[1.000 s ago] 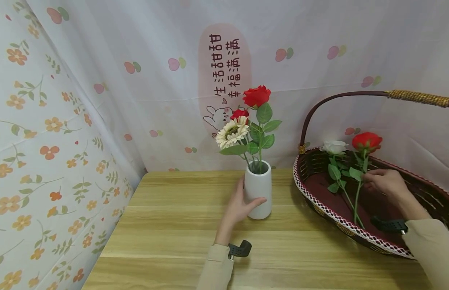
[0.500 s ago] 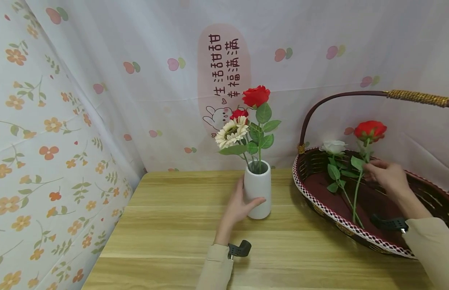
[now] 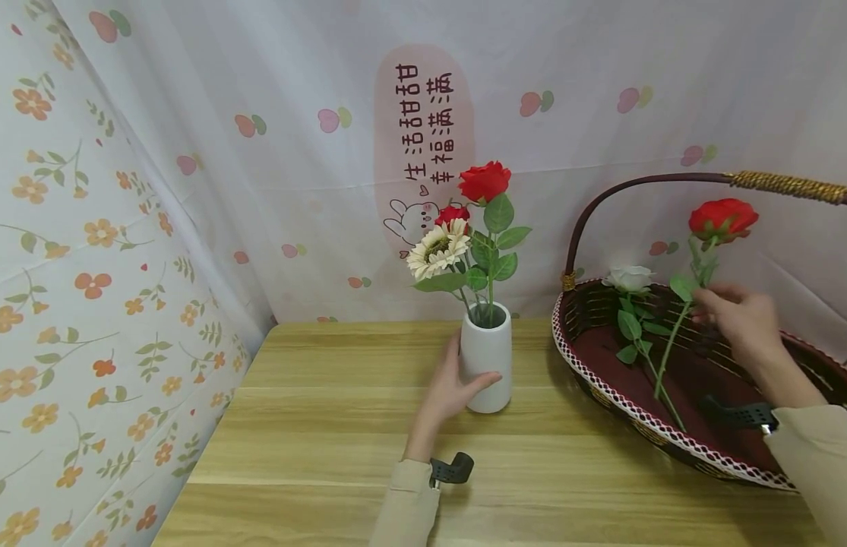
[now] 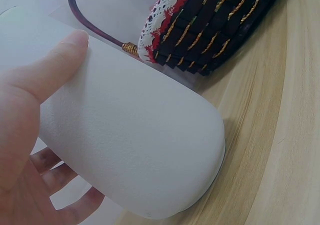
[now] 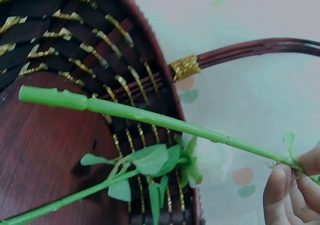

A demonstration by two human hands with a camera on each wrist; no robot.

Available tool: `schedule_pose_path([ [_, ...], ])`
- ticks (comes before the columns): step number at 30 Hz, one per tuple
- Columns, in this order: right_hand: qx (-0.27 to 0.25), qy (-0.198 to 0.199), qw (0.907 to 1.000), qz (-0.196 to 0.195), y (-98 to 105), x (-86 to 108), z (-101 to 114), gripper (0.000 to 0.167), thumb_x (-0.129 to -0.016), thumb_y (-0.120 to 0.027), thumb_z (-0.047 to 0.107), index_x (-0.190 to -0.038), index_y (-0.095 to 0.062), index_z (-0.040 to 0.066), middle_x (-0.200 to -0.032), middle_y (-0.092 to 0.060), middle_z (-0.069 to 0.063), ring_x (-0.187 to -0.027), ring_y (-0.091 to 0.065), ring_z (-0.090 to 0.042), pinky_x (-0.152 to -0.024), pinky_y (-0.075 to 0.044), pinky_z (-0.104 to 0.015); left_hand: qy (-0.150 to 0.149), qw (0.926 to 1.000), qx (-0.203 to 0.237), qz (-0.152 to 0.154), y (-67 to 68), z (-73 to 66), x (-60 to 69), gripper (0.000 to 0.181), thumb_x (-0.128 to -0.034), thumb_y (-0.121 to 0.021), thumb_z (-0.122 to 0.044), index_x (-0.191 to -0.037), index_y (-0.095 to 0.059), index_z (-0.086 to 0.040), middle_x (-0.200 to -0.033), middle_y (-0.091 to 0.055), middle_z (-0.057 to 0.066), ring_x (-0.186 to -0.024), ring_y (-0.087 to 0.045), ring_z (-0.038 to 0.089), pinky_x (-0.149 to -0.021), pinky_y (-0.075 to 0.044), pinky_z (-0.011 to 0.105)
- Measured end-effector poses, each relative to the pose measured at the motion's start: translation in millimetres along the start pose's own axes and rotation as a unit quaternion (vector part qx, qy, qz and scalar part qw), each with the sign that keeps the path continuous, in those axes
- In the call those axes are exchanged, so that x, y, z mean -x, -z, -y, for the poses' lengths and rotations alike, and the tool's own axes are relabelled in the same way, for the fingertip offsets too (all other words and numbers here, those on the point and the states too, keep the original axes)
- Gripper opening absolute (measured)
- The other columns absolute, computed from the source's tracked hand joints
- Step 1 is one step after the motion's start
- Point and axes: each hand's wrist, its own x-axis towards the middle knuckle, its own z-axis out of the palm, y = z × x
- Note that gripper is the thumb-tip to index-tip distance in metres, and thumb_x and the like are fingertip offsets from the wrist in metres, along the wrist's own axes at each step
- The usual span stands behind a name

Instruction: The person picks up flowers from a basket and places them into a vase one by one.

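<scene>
Around the white vase (image 3: pixel 487 372) curls my left hand (image 3: pixel 452 384), its thumb across the front; the left wrist view shows the fingers (image 4: pixel 82 205) behind it. The vase stands upright on the table, holding two red roses (image 3: pixel 485 182) and a cream daisy-like flower (image 3: pixel 438 251). My right hand (image 3: pixel 744 330) pinches the green stem of another red rose (image 3: pixel 724 220) above the basket (image 3: pixel 567 342). In the right wrist view its bare stem (image 5: pixel 150 117) slants across the basket. A white rose (image 3: pixel 630 279) lies inside the basket.
The dark woven basket has a lace-trimmed rim and a tall arched handle (image 3: pixel 655 177) at the right of the wooden table (image 3: pixel 327 425). A printed cloth (image 3: pixel 293 175) hangs behind, and a floral cloth (image 3: pixel 88 304) at the left.
My right hand has lifted the red rose up and slightly to the right, and its stem has risen off the basket floor. The left hand and vase have stayed put.
</scene>
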Motion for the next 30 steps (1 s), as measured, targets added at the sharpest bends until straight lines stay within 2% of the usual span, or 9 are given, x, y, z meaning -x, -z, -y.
schedule_pose_path([
  [4, -0.043, 0.005, 0.9990, -0.002, -2, 0.9, 8, 0.008, -0.098, -0.066, 0.021, -0.098, -0.060, 0.017, -0.074, -0.066, 0.013, -0.059, -0.067, -0.006, -0.059, -0.053, -0.015, -0.001, 1.0000, -0.003, 0.002, -0.2, 1.0, -0.3, 0.097, -0.0867, -0.081, -0.039, -0.160, -0.021, -0.014, -0.153, -0.040, 0.011, -0.135, -0.044, 0.029, -0.110, -0.037, 0.053],
  [6, -0.088, 0.006, 0.9961, 0.002, -3, 2.0, 12, 0.007, -0.097, -0.068, 0.018, -0.092, -0.064, 0.021, -0.076, -0.067, 0.012, -0.059, -0.067, -0.006, -0.058, -0.054, -0.016, -0.002, 1.0000, -0.005, 0.003, -0.3, 1.4, -0.5, 0.097, -0.0871, -0.080, -0.040, -0.160, -0.021, -0.015, -0.153, -0.041, 0.011, -0.136, -0.044, 0.029, -0.110, -0.038, 0.053],
  [9, -0.164, 0.008, 0.9864, 0.013, -7, 5.4, 18, 0.015, -0.096, -0.070, 0.014, -0.085, -0.070, 0.024, -0.078, -0.068, 0.009, -0.059, -0.067, -0.008, -0.058, -0.055, -0.017, 0.000, 1.0000, -0.004, 0.003, 0.0, 1.5, -0.6, 0.097, -0.0869, -0.080, -0.040, -0.160, -0.021, -0.016, -0.153, -0.041, 0.010, -0.136, -0.044, 0.028, -0.110, -0.037, 0.052],
  [12, -0.222, 0.004, 0.9748, 0.025, -12, 9.4, 25, 0.017, -0.096, -0.069, 0.009, -0.084, -0.074, 0.020, -0.080, -0.069, 0.007, -0.060, -0.067, -0.010, -0.058, -0.055, -0.019, 0.000, 1.0000, -0.002, 0.003, -0.2, 1.9, -0.8, 0.097, -0.0866, -0.080, -0.040, -0.160, -0.022, -0.016, -0.153, -0.041, 0.010, -0.135, -0.045, 0.027, -0.110, -0.038, 0.052],
  [19, -0.257, 0.031, 0.9650, 0.042, -23, 15.8, 36, 0.017, -0.097, -0.066, 0.004, -0.087, -0.076, 0.014, -0.079, -0.070, 0.002, -0.060, -0.067, -0.011, -0.060, -0.056, -0.019, -0.003, 1.0000, 0.001, 0.001, -0.6, 2.1, 0.1, 0.097, -0.0864, -0.081, -0.039, -0.160, -0.022, -0.016, -0.152, -0.042, 0.010, -0.135, -0.046, 0.027, -0.110, -0.038, 0.051],
  [30, -0.278, 0.058, 0.9559, 0.075, -39, 25.7, 42, 0.014, -0.097, -0.065, 0.001, -0.092, -0.075, 0.009, -0.081, -0.069, -0.001, -0.063, -0.067, -0.013, -0.062, -0.057, -0.021, -0.001, 1.0000, -0.001, 0.000, -1.0, 1.2, 0.0, 0.097, -0.0865, -0.081, -0.039, -0.160, -0.022, -0.015, -0.153, -0.041, 0.010, -0.135, -0.045, 0.028, -0.110, -0.037, 0.052],
])
